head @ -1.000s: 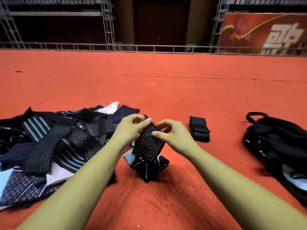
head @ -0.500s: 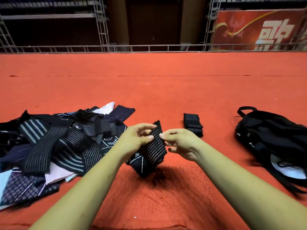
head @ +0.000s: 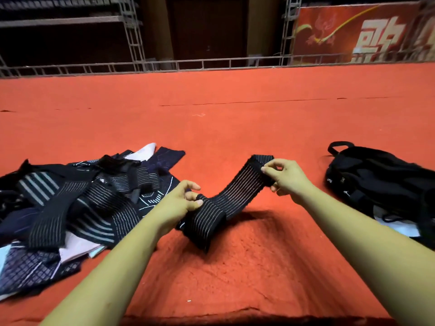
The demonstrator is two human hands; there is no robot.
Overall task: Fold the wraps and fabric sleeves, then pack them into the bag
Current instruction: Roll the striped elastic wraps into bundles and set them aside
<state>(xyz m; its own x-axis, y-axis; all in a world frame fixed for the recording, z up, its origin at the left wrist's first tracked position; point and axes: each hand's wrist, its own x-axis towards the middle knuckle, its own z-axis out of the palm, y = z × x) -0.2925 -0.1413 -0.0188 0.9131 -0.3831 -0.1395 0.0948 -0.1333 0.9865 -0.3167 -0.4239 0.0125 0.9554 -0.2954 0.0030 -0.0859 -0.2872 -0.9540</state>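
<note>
Red carpet (head: 235, 128) underlies the left hand (head: 179, 204) and right hand (head: 290, 181), each pinching one end of the striped wrap (head: 235, 195) to hold it outstretched, presumably for even folding.

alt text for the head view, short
A person holds a black striped wrap spread between both hands above a red carpet, left hand gripping the lower part, right hand pinching the upper end. A pile of dark wraps lies on the left, a black bag on the right.
</note>
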